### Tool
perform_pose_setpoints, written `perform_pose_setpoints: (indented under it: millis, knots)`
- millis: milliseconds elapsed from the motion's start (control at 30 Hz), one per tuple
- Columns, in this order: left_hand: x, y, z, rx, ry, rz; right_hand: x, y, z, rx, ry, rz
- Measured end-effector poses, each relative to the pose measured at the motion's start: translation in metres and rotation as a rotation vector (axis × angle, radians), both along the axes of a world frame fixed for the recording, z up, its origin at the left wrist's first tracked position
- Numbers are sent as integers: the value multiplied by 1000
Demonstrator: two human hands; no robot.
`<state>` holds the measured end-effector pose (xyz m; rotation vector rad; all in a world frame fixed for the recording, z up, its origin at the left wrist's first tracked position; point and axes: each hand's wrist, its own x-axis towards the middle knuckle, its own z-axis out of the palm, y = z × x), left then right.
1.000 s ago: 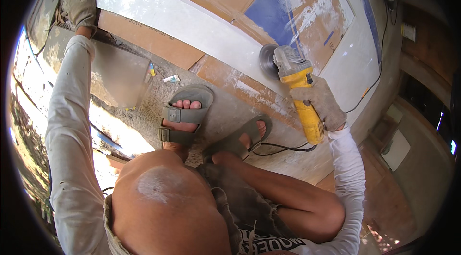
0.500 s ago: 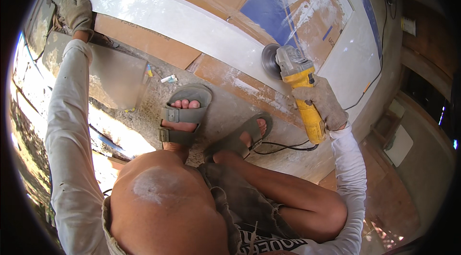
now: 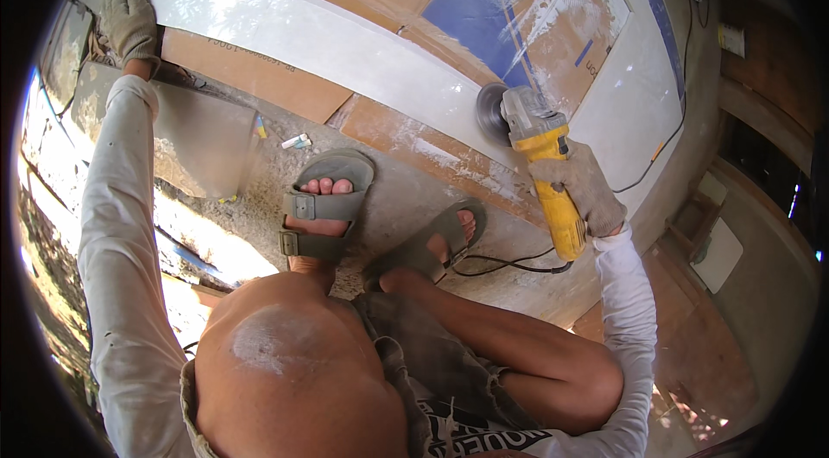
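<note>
My gloved right hand (image 3: 580, 187) wraps round the yellow body of an angle grinder (image 3: 546, 151). The grinder's round disc (image 3: 494, 113) is at the white frame of a large panel (image 3: 380, 54), by the edge near my feet; whether it touches cannot be made out. Over at the far left, my gloved left hand (image 3: 129, 19) lies flat with its fingers stretched out on the panel's left end. Brown and blue sheeting (image 3: 475, 22), smeared with white, fills the recessed middle of the panel.
Brown cardboard strips (image 3: 255, 74) lie along the panel's near edge. A grey slab (image 3: 194, 126) leans at the left, beside a small white tube (image 3: 296, 141). My sandalled feet (image 3: 324, 203) are close to the panel. The grinder's black cord (image 3: 509, 265) trails behind it on the floor.
The view has shifted slightly. The grinder's disc sits a little farther along the panel frame to the right, still in my right hand. My left hand stays flat on the panel.
</note>
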<state>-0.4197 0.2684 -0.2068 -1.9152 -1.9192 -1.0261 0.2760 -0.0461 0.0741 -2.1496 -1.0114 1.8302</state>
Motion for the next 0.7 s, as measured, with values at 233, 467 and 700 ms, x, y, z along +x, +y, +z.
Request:
perform_pose_setpoints:
  millis: [233,467,700]
  knots:
    - [3,-2,4,-2,-16,-1,-1,-6,5,-41,6,-121]
    - [12,-5,7,11,-16,14,-20,15,28,-31,10,-128]
    - [16,-9,10,-13,23,46,-49,25,13,-37,-44,-100]
